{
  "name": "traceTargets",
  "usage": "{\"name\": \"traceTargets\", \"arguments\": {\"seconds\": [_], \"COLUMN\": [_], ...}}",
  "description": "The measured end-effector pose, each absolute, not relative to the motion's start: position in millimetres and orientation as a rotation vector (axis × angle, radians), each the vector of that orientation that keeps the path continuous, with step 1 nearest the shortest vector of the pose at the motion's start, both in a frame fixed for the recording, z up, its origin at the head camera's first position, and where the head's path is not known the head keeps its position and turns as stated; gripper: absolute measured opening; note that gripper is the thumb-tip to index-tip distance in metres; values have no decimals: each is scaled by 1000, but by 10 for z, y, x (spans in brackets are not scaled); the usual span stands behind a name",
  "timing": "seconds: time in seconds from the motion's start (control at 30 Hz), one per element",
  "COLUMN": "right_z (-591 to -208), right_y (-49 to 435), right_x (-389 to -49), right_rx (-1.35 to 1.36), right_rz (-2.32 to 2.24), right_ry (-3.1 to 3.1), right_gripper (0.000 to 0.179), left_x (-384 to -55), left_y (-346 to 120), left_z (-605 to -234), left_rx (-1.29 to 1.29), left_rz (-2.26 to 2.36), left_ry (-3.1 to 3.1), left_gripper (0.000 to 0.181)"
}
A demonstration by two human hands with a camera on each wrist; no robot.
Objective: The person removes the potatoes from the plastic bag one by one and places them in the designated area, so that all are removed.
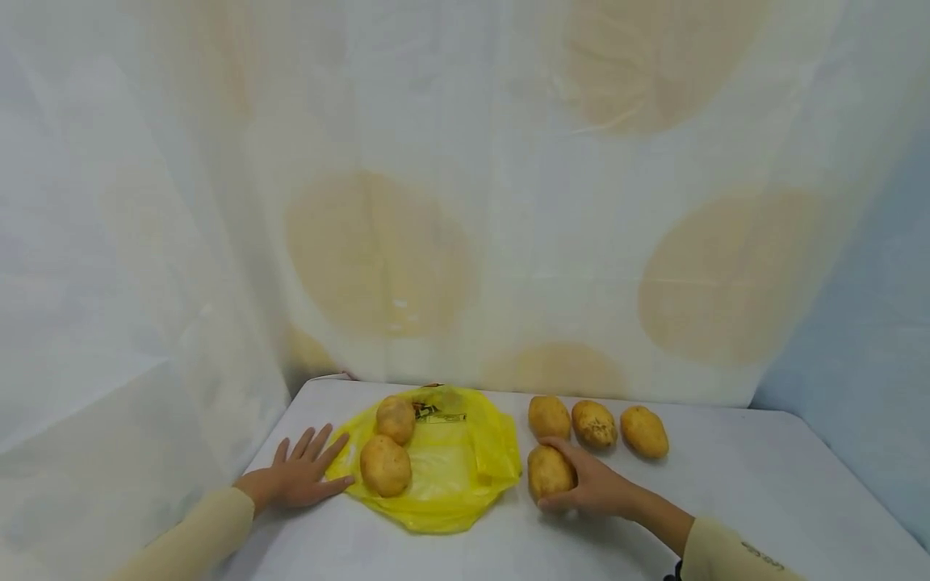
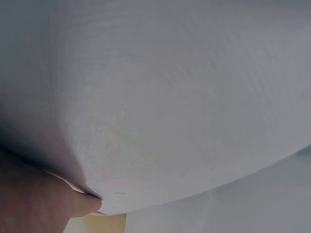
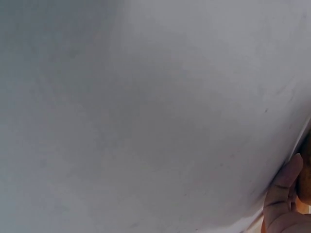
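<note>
Head view: the right hand (image 1: 596,486) is curling round a potato (image 1: 548,474), its long axis apparently running near-to-far, beside the yellow bag (image 1: 443,464), the left hand (image 1: 299,478) spreading wide, empty; left wrist: that hand showing partly; right wrist: the potato lying cropped.

Six potatoes (image 1: 386,466). One yellow bag (image 1: 443,460). Two hands (image 1: 301,478). One table (image 1: 741,476).

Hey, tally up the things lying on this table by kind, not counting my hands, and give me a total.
Potatoes: 6 (2 on the bag, 4 off it, including the one in your right hand)
Yellow plastic bags: 1
Total: 7
</note>
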State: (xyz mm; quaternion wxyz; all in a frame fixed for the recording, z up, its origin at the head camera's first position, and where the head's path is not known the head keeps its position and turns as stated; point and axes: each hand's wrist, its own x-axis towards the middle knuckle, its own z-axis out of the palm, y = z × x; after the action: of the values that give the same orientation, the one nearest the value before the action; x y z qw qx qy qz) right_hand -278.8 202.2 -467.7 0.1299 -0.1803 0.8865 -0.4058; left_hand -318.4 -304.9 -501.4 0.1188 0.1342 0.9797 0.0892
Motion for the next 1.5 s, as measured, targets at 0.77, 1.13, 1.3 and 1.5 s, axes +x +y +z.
{"name": "traceTargets", "arguments": {"seconds": [0.77,1.13,1.3,1.5], "right_z": [-4669,-4651,-4645,-4633], "right_y": [2033,2008,2021,2060], "right_x": [-2843,-2821,-2807,-2794], "right_rx": [-588,-627,-693,-722], "right_rz": [-1076,-1067,-1047,-977], "right_ry": [2689,2683,2699,2735], "right_gripper": [96,96,100,104], "left_x": [-3180,-3250,-3220,-3211], "left_y": [-3050,-3084,-3078,-3075], "left_z": [-5004,-5095,-5052,-5047], "left_rx": [449,402,407,406], "left_rz": [281,212,236,244], "left_ry": [2888,2914,2899,2904], "left_gripper": [94,100,100,98]}}
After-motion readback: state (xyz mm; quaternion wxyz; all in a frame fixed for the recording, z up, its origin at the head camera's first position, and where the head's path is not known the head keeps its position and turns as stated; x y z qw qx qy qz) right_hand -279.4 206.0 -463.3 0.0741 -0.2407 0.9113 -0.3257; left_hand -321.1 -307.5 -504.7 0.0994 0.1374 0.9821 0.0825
